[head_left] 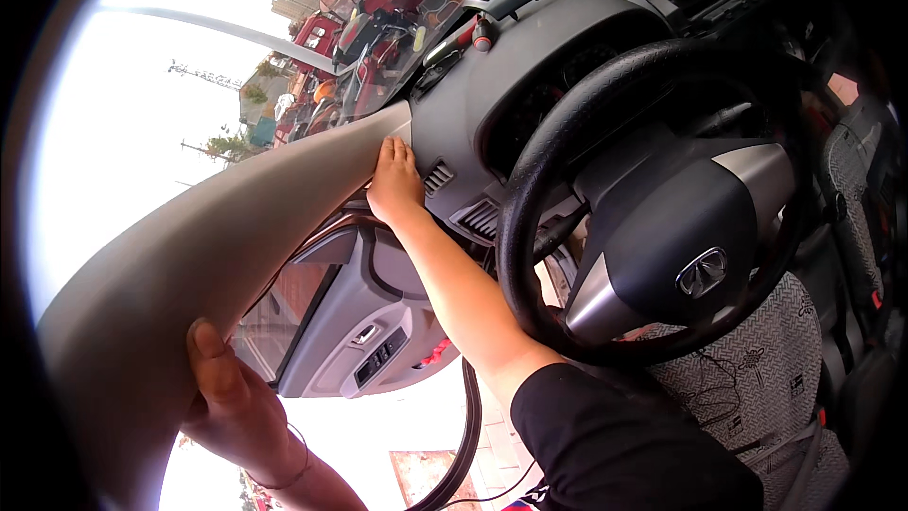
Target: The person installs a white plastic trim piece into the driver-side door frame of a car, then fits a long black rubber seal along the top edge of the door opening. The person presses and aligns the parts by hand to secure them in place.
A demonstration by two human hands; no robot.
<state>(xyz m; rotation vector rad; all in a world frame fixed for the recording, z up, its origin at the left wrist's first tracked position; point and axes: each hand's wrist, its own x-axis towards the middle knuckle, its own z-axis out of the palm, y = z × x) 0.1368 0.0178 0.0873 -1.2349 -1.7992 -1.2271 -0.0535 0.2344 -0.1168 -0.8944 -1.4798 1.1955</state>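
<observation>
A long beige plastic pillar trim panel (236,227) ran diagonally from the lower left of the view up to the corner of the grey dashboard (492,85), beside the windscreen. The right hand (395,185) lay at the panel's upper end, fingers extended and pressed flat where the trim met the dashboard, not clenched. The left hand (232,397) gripped the panel's lower part, thumb on its face and the remaining fingers wrapped behind its edge. Below the panel, the grey door trim with window switches (369,341) stood open. The black steering wheel with silver spokes (662,208) sat just right of the right forearm, above a grey patterned fabric seat cover (757,378).
</observation>
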